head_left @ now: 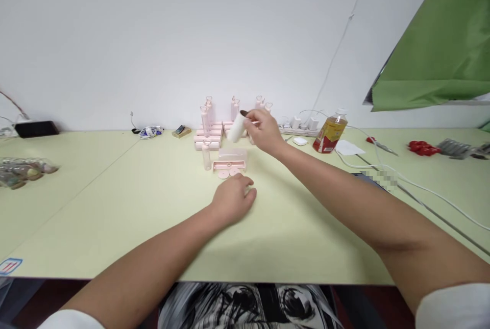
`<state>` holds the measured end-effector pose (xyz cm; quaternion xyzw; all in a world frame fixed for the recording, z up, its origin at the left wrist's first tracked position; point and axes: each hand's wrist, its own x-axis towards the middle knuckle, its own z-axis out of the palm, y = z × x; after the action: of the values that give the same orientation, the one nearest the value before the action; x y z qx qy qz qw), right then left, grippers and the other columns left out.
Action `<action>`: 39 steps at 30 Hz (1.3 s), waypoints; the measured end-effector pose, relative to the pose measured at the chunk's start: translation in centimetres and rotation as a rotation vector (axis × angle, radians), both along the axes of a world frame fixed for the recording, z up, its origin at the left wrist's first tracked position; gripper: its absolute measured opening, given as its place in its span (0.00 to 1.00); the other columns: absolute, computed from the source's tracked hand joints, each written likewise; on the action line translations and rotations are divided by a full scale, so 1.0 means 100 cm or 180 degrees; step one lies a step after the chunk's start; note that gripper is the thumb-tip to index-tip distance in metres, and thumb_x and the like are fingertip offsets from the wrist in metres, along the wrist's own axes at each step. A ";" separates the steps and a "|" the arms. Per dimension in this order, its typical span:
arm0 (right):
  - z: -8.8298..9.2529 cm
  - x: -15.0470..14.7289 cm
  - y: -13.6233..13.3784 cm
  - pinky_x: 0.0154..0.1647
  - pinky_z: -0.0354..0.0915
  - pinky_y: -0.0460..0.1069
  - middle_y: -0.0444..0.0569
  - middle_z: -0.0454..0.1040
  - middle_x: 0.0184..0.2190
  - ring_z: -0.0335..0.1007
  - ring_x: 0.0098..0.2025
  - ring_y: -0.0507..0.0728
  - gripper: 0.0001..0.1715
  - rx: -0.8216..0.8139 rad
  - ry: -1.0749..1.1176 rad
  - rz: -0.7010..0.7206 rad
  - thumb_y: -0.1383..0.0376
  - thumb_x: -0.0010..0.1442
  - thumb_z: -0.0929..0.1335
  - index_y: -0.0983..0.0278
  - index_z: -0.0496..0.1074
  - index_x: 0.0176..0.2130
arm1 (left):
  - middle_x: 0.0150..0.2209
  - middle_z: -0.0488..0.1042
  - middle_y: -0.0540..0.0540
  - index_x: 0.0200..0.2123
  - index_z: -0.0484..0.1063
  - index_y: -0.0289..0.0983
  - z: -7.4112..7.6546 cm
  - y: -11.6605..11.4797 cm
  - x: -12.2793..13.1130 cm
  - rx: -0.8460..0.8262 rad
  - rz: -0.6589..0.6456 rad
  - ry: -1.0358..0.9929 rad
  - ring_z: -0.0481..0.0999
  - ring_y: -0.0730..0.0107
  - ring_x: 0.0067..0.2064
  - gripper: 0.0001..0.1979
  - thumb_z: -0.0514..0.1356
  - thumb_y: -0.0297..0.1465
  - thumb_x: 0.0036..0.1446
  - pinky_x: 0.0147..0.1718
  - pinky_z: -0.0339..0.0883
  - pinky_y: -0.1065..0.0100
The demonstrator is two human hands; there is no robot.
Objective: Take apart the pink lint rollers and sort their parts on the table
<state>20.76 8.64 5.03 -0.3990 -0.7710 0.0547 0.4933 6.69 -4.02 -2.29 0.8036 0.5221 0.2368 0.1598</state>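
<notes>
My right hand (264, 130) is raised over the table and closed round a white paper roll (236, 127), which tilts with its dark hollow end up. My left hand (233, 197) rests on the pale green table (115, 206), fingers curled loosely, just in front of a pink holder piece (229, 165) with small round pink discs at its front. Whether anything is under those fingers I cannot tell. Behind stands a cluster of pink roller handles and stacked pink parts (210, 132), some upright.
A bottle of amber liquid (329, 132) stands right of the pink parts, beside a power strip (302, 126) with white cables trailing right. Red scissors (421, 147) lie far right. A bag of small items (23, 172) sits at the left. Green cloth (440, 48) hangs upper right.
</notes>
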 end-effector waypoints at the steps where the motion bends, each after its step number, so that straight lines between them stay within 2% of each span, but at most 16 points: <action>1: 0.002 0.010 -0.012 0.43 0.66 0.51 0.53 0.67 0.43 0.65 0.44 0.57 0.08 -0.0009 0.0185 -0.0062 0.63 0.61 0.63 0.64 0.68 0.37 | 0.48 0.74 0.37 0.48 0.74 0.35 0.001 0.004 -0.002 0.0172 0.0149 0.0244 0.72 0.50 0.48 0.18 0.53 0.35 0.59 0.44 0.65 0.56; 3: 0.001 0.029 -0.039 0.42 0.65 0.51 0.50 0.67 0.39 0.66 0.42 0.57 0.06 -0.0122 0.0428 -0.0204 0.61 0.60 0.64 0.62 0.67 0.34 | 0.54 0.70 0.34 0.51 0.72 0.34 0.000 0.010 -0.005 0.0369 0.0337 0.0692 0.67 0.44 0.54 0.20 0.53 0.36 0.59 0.49 0.62 0.50; 5: -0.007 0.042 -0.067 0.39 0.66 0.51 0.49 0.69 0.38 0.67 0.40 0.57 0.06 -0.0393 0.0524 -0.0244 0.61 0.59 0.64 0.61 0.66 0.34 | 0.57 0.67 0.32 0.52 0.70 0.34 -0.002 0.015 -0.007 0.0384 0.0416 0.0999 0.64 0.43 0.58 0.21 0.52 0.38 0.60 0.52 0.59 0.47; 7: -0.020 0.051 -0.090 0.37 0.66 0.51 0.49 0.70 0.37 0.67 0.37 0.57 0.06 -0.0636 0.0508 -0.0144 0.61 0.58 0.65 0.60 0.66 0.37 | 0.57 0.67 0.32 0.51 0.69 0.34 -0.005 0.017 -0.008 0.0294 0.0389 0.1146 0.63 0.43 0.59 0.22 0.52 0.41 0.61 0.54 0.57 0.47; 10: -0.044 0.061 -0.108 0.40 0.67 0.54 0.52 0.72 0.41 0.69 0.38 0.58 0.12 -0.0657 0.0188 -0.0013 0.60 0.58 0.67 0.59 0.66 0.43 | 0.55 0.69 0.32 0.51 0.69 0.34 -0.007 0.015 -0.008 0.0207 0.0276 0.1202 0.63 0.42 0.59 0.23 0.51 0.43 0.61 0.54 0.56 0.47; 13: -0.062 0.067 -0.109 0.45 0.68 0.56 0.53 0.71 0.47 0.70 0.44 0.60 0.22 -0.0669 -0.0037 0.0161 0.59 0.58 0.68 0.58 0.64 0.52 | 0.54 0.70 0.33 0.51 0.69 0.35 -0.007 0.010 -0.008 0.0209 0.0184 0.1203 0.65 0.42 0.57 0.23 0.51 0.44 0.60 0.52 0.56 0.47; 16: -0.072 0.070 -0.103 0.48 0.67 0.57 0.54 0.71 0.49 0.69 0.48 0.61 0.28 -0.0825 -0.0015 0.0329 0.58 0.59 0.68 0.57 0.61 0.57 | 0.50 0.73 0.36 0.51 0.69 0.37 -0.006 0.005 -0.009 0.0298 0.0104 0.1185 0.68 0.44 0.53 0.22 0.54 0.43 0.59 0.51 0.56 0.48; 22: -0.085 0.068 -0.095 0.46 0.67 0.55 0.51 0.72 0.47 0.71 0.42 0.57 0.41 -0.1408 -0.0128 0.0498 0.63 0.55 0.69 0.57 0.51 0.64 | 0.43 0.75 0.40 0.37 0.74 0.38 -0.004 0.019 -0.015 0.0393 0.0035 0.1026 0.70 0.49 0.50 0.11 0.55 0.37 0.58 0.49 0.57 0.52; 26: -0.090 0.066 -0.093 0.44 0.66 0.53 0.49 0.74 0.44 0.70 0.40 0.56 0.37 -0.1552 -0.0257 0.0604 0.67 0.54 0.68 0.59 0.56 0.61 | 0.34 0.77 0.44 0.33 0.72 0.37 -0.007 0.032 -0.017 0.0337 -0.0020 0.0776 0.74 0.57 0.40 0.08 0.53 0.32 0.59 0.48 0.57 0.55; 29: -0.091 0.067 -0.091 0.41 0.66 0.51 0.49 0.74 0.44 0.70 0.38 0.56 0.32 -0.1595 -0.0095 0.0626 0.67 0.53 0.67 0.60 0.62 0.57 | 0.33 0.77 0.45 0.34 0.71 0.37 -0.008 0.034 -0.016 0.0439 -0.0029 0.0698 0.74 0.58 0.38 0.07 0.54 0.30 0.57 0.49 0.56 0.53; 31: -0.091 0.068 -0.091 0.40 0.66 0.51 0.49 0.73 0.44 0.70 0.39 0.56 0.30 -0.1598 0.0103 0.0611 0.66 0.53 0.67 0.60 0.64 0.56 | 0.34 0.77 0.45 0.35 0.71 0.38 -0.007 0.033 -0.016 0.0505 -0.0001 0.0520 0.74 0.57 0.39 0.06 0.55 0.31 0.58 0.48 0.57 0.52; 33: -0.090 0.068 -0.091 0.41 0.66 0.52 0.50 0.73 0.45 0.71 0.41 0.57 0.28 -0.1594 0.0340 0.0577 0.66 0.54 0.67 0.60 0.65 0.54 | 0.36 0.77 0.45 0.38 0.71 0.38 -0.005 0.031 -0.016 0.0458 0.0055 0.0055 0.74 0.57 0.41 0.08 0.54 0.33 0.59 0.47 0.59 0.54; 36: -0.088 0.068 -0.091 0.45 0.66 0.54 0.50 0.74 0.45 0.71 0.44 0.58 0.25 -0.1614 0.0699 0.0622 0.64 0.54 0.68 0.61 0.66 0.52 | 0.41 0.77 0.44 0.40 0.70 0.38 -0.003 0.028 -0.015 0.0136 0.0054 -0.1166 0.74 0.60 0.44 0.10 0.54 0.37 0.61 0.45 0.64 0.60; 39: -0.087 0.069 -0.091 0.47 0.66 0.55 0.51 0.74 0.45 0.71 0.46 0.59 0.23 -0.1617 0.0933 0.0785 0.60 0.54 0.69 0.62 0.68 0.50 | 0.43 0.75 0.44 0.41 0.69 0.37 -0.005 0.027 -0.011 -0.0211 -0.0147 -0.2243 0.74 0.64 0.45 0.12 0.57 0.39 0.58 0.45 0.66 0.63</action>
<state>27.62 -0.44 -3.71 -0.4008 -0.6960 0.3617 0.4734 5.57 -1.36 -2.79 0.6786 0.4240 0.4787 0.3613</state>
